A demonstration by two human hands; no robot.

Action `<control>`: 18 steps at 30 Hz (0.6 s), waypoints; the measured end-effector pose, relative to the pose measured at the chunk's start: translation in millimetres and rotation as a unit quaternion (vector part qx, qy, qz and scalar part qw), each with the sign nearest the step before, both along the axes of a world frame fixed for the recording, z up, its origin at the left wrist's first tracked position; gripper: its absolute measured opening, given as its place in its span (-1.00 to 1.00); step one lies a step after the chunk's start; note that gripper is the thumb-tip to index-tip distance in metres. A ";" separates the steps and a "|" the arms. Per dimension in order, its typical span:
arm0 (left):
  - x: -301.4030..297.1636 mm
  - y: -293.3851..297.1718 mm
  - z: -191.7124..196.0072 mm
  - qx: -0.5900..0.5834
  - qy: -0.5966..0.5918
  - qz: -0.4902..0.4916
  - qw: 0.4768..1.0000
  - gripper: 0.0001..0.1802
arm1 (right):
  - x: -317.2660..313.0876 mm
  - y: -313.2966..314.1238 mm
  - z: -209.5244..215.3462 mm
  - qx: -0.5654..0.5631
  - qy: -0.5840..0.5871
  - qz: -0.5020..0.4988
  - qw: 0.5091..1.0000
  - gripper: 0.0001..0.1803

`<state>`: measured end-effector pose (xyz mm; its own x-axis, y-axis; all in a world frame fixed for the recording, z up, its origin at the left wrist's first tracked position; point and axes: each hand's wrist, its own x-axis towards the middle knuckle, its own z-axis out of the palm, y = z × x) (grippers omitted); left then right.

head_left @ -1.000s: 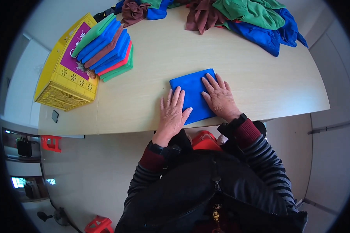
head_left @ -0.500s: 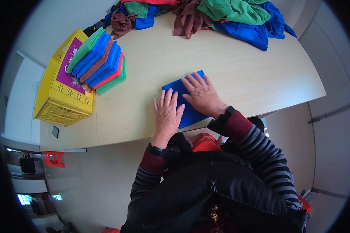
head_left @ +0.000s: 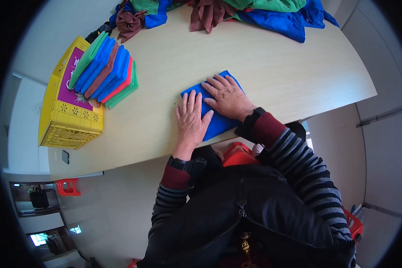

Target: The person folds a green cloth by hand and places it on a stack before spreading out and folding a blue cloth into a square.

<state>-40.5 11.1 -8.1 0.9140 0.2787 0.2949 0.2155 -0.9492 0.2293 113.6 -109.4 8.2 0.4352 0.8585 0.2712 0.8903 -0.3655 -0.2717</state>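
A folded blue cloth (head_left: 217, 123) lies on the table near its front edge, one corner pointing away from me. My left hand (head_left: 191, 120) rests flat along its left side, fingers stretched out and partly over the edge. On the upper right part of the same cloth, my right hand (head_left: 228, 98) is spread with the palm down. Neither hand grips anything. The cloth's surface under both palms is hidden.
Leaning on a yellow crate (head_left: 73, 130) at the left is a row of folded cloths (head_left: 103, 73) in green, blue, brown and red. Unfolded cloths (head_left: 272, 22) are heaped along the far edge. A phone (head_left: 65, 157) lies at the table's left end; a red stool (head_left: 68, 187) stands below.
The view has shifted slightly, so the table's contents appear higher and mostly further left. Both hands stay flat on the blue cloth, with little change in their pose.
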 end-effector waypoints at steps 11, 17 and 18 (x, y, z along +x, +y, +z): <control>-27.7 -11.2 -0.4 -0.145 -0.050 -0.015 0.988 -0.30 | -56.4 -17.5 4.5 -0.002 -0.001 -0.038 0.999 -0.36; -39.8 -17.1 0.3 -0.107 -0.016 -0.023 0.994 -0.31 | -52.6 -23.2 0.7 -0.017 -0.035 -0.021 0.999 -0.35; -39.7 -16.3 1.2 -0.105 -0.012 -0.024 0.994 -0.32 | -50.2 -26.2 0.4 -0.018 -0.033 -0.021 0.999 -0.35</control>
<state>-80.2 -5.2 -7.0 0.9213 0.2928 0.2560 0.1635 -0.8888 0.4280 63.4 -135.6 8.6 0.4525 0.8499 0.2700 0.8899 -0.4107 -0.1985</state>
